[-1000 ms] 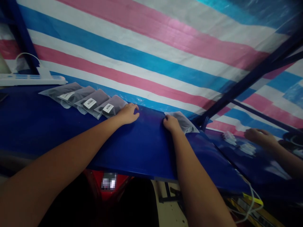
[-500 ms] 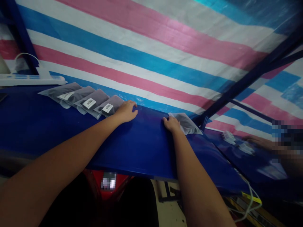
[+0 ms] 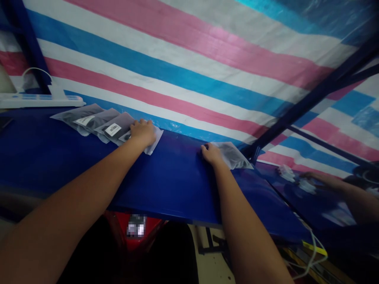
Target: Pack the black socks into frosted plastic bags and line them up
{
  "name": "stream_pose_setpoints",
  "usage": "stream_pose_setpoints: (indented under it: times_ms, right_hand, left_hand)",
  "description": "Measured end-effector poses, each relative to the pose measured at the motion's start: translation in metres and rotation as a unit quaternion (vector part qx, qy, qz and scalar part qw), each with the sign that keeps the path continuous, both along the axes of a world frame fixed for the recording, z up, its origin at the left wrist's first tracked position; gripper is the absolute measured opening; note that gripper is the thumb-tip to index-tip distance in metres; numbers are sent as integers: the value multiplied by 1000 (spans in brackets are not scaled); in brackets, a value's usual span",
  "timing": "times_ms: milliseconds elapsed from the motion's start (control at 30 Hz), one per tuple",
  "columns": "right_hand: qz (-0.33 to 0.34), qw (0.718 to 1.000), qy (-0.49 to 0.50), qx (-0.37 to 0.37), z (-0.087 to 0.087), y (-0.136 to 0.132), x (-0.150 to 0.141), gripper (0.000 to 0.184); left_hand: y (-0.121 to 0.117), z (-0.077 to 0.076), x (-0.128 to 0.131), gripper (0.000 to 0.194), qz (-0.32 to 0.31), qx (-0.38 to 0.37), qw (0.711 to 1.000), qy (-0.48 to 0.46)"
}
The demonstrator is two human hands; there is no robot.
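Since my left hand lies flat on the end bag of the 4-bag row, I'd press evenly, keeping overlap. Right hand rests open against a lone bag, well apart, on the table.

No wording or number can be read anywhere. The third pouch in the overlapping row at the far left carries a white sticker with a barcode — its bars show, its digits are too small to tell. The second pouch has a paler label — blurred, nothing legible.
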State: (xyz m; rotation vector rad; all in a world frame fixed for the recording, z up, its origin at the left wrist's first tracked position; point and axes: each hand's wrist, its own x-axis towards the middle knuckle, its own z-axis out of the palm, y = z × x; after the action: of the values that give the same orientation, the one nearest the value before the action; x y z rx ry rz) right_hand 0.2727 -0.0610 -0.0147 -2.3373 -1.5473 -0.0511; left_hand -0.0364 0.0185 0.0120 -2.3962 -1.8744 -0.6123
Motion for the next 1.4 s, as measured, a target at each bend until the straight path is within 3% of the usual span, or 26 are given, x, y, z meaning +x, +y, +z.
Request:
stream_pose_setpoints:
  times_ms: [100,233,333,433,567,700,900,1033,1167,1300,1400]
  right_hand:
    - [0,1000,23,12,2,0,-3,42]
    - [26,997,46,48,7,0,-14,34]
    - [64,991,97,68,9,1,-30,28]
    - [124,974,189,37,10,1,-51,25]
    - [145,953,266,7,11,-1,-72,23]
    - [119,910,397,-4,14,-6,-81,27]
    - [91,797,596,19,16,-10,-88,23]
    - [82,772,630,21,16,-10,-92,12]
    - [91,767,635,19,13,-8,-90,11]
    - [85,780,619,20,12,-7,-87,13]
    - [87,833,546,-10,16,-10,-89,17]
  left_hand:
    - [2,3,-3,67,21,-58,998,-9]
    - [2,3,-3,73,10,-68,998,-12]
    - [-3,2,2,81,-23,-74,997,-3]
    - [-13,1,9,82,-78,-71,994,11]
    - [-28,-3,21,74,-144,-10,989,10]
    - [-31,-10,27,73,-172,21,985,-25]
    - [-24,-13,26,77,-154,32,985,-75]
    - [-23,-9,23,74,-131,18,987,-92]
    - [-24,-6,20,70,-135,14,987,-88]
    - [-26,-5,21,69,-145,16,985,-89]
    - [-27,-5,23,65,-141,19,985,-94]
